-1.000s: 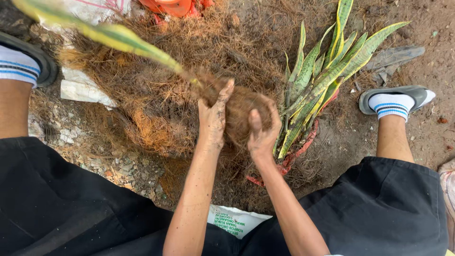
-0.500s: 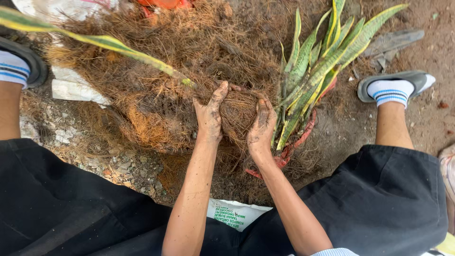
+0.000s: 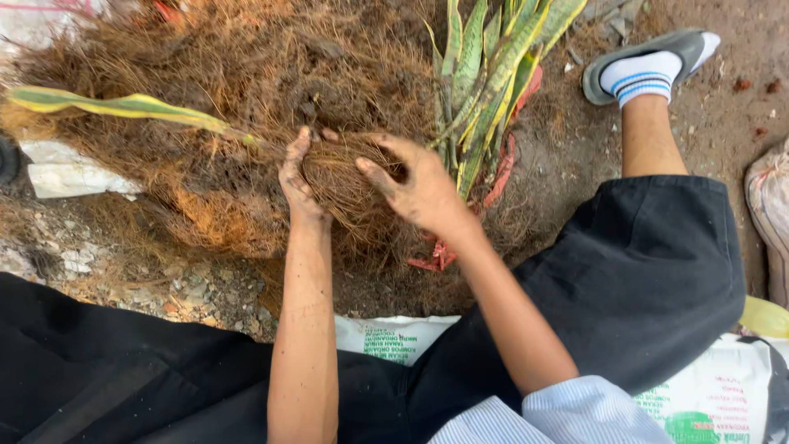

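My left hand [image 3: 297, 177] and my right hand [image 3: 415, 185] are cupped around a brown fibrous root ball [image 3: 345, 185] above a heap of coconut fibre [image 3: 205, 90]. A long yellow-edged green leaf [image 3: 123, 107] sticks out of the ball to the left. Both hands press the fibre from either side, fingers curled into it. A clump of striped green snake plants [image 3: 489, 74] lies just right of my right hand.
My right foot in a white striped sock and grey sandal [image 3: 649, 70] rests on bare soil at the upper right. A white printed sack [image 3: 394, 337] lies under my legs. A white block [image 3: 70, 177] sits at the left, and a sack edge [image 3: 768, 205] at far right.
The hands have closed in around the root ball, the right hand wrapping further over it. The long leaf has swung lower and more level to the left.
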